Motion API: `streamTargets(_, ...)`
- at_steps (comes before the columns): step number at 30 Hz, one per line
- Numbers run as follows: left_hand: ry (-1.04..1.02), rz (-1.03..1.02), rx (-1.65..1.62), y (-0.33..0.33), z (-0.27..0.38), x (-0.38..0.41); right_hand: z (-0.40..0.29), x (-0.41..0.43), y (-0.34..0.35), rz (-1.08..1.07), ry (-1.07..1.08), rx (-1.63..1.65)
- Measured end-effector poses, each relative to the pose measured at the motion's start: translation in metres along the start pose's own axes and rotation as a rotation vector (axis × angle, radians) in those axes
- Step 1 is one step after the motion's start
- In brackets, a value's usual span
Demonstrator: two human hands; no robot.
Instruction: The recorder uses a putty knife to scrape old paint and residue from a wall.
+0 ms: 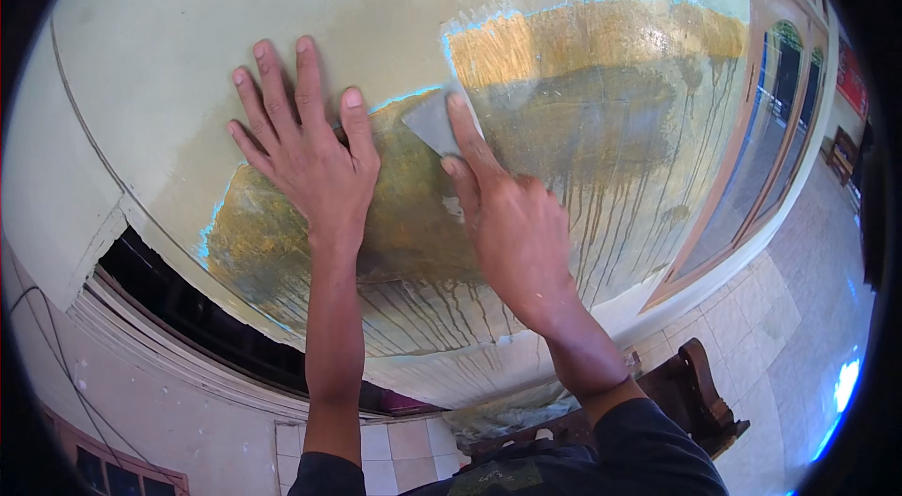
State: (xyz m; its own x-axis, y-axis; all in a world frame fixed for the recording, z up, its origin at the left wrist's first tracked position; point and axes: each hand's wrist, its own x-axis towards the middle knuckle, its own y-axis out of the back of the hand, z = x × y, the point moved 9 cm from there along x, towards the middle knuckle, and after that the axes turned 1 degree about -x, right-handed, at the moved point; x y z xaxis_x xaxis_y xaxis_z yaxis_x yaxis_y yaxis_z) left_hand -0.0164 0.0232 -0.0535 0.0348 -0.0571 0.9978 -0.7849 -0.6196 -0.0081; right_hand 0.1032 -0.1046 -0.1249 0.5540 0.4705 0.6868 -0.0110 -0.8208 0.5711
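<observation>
My left hand [306, 137] lies flat on the wall [394, 10] with its fingers spread, across the upper edge of a stripped patch. In my right hand [504, 221] is a scraper with a flat grey blade [431, 122]; my index finger presses along the blade. Its handle is hidden in my palm. The blade touches the wall just below a ragged bright-blue paint edge [409, 96]. The stripped patch [416, 214] is brown and dark with damp, and drip streaks run down below it. An orange-brown scraped area [493, 52] lies up and right of the blade.
A dark opening [204, 313] with layered ledges runs along the lower left. To the right stands a wood-framed glass door [768, 108]. A dark wooden bench [694, 390] and plastic sheeting [507, 418] are below, above the tiled floor [747, 313]. Cables [60, 355] hang at far left.
</observation>
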Motion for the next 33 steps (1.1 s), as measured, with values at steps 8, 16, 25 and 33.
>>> streamTargets(8, -0.006, 0.017, 0.018, -0.001, -0.004, 0.0, 0.001, -0.006, -0.011, 0.027, 0.033, 0.003)
streamTargets(16, 0.003, 0.015, 0.011, -0.002, -0.006, -0.003, -0.011, 0.013, -0.001, 0.032, 0.028, -0.032)
streamTargets(25, 0.014, 0.008, 0.01, 0.0, -0.008, -0.002, -0.028, 0.028, 0.012, 0.074, 0.064, 0.008)
streamTargets(33, 0.027, 0.002, 0.002, 0.0, -0.011, -0.001, -0.023, 0.015, 0.006, 0.066, 0.088, -0.108)
